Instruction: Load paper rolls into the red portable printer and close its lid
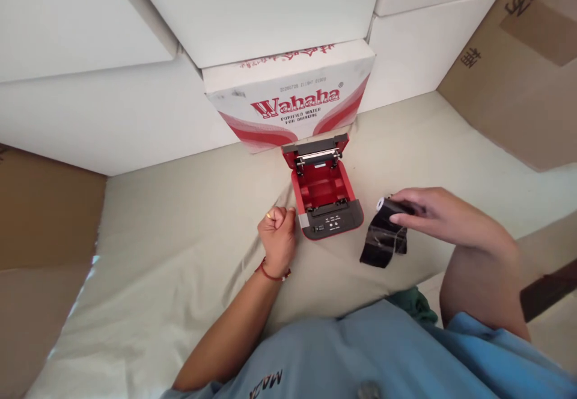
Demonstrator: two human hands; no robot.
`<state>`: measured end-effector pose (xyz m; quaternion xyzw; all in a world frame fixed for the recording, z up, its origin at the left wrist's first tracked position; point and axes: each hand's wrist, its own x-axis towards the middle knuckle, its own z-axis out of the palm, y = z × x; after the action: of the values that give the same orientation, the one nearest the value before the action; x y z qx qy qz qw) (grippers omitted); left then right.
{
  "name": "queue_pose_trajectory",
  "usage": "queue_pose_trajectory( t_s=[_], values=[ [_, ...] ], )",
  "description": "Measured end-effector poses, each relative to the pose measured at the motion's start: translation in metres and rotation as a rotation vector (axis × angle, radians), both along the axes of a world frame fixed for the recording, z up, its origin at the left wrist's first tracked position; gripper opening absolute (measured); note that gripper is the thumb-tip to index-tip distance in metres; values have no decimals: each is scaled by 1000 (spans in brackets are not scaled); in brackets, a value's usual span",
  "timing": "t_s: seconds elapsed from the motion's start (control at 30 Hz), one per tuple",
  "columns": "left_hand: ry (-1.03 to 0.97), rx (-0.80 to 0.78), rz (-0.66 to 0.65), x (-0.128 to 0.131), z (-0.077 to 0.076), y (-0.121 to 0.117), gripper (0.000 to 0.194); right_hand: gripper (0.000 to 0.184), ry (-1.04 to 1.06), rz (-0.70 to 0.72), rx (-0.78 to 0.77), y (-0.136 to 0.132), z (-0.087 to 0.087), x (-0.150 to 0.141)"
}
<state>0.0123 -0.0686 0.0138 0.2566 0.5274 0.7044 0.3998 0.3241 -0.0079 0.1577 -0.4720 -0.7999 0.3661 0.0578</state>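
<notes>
A small red printer lies on the pale cloth with its lid flipped open, showing a bare red compartment and a dark button panel at the front. My left hand is curled into a fist right beside the printer's left front corner, touching or almost touching it. My right hand is to the right of the printer, fingers closed on a roll wrapped in black film. A loose tail of the black film hangs down from the roll.
A white and red Wahaha water carton stands just behind the printer. White boxes wall in the back. Brown cardboard boxes sit at the far right and left. The pale cloth covers the surface.
</notes>
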Motion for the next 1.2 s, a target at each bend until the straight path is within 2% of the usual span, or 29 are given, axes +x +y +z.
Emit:
queue_pose_trajectory(
  t_s=[0.07,0.13,0.23,0.3,0.37,0.5,0.57,0.67,0.73,0.8,0.87,0.93,1.0,1.03,1.1,1.13,1.2],
  values=[
    [-20,-30,-3,1,4,-2,72,34,-28,49,-63,3,-26,-4],
    [-56,-51,-3,1,8,-2,75,30,-53,25,-34,4,-50,-10],
    [-67,-49,-3,0,11,1,79,36,-98,-172,147,4,-72,-11],
    [-35,-45,15,-1,11,2,80,39,-173,-332,281,3,-80,-2],
    [0,-45,35,-1,10,3,78,38,-269,-406,339,2,-84,10],
    [22,-31,-26,0,5,2,68,33,-276,-361,258,-1,-87,30],
    [13,-17,-62,0,2,1,62,35,-240,-361,233,-2,-90,35],
    [0,-3,-58,-1,-2,2,52,40,-294,-385,222,-1,-90,38],
    [-2,3,-42,-2,-5,3,48,38,-310,-353,192,-2,-80,41],
    [0,4,-30,-4,-8,4,46,38,-221,-270,136,-6,-55,48],
    [4,2,-23,-6,-12,4,44,43,-85,-171,105,-14,-17,57],
    [7,0,-16,-6,-15,5,40,37,-36,-51,139,-19,26,64],
    [23,10,-4,-6,-16,5,37,33,73,180,162,-18,61,62],
    [46,18,3,-6,-17,4,36,34,117,274,145,-14,73,55],
    [113,36,16,-6,-17,3,31,34,188,370,86,-1,81,30],
    [146,42,22,-6,-18,3,28,31,226,363,71,6,77,12],
    [194,44,34,-7,-17,2,23,33,265,320,78,19,58,-29]
  ],
)
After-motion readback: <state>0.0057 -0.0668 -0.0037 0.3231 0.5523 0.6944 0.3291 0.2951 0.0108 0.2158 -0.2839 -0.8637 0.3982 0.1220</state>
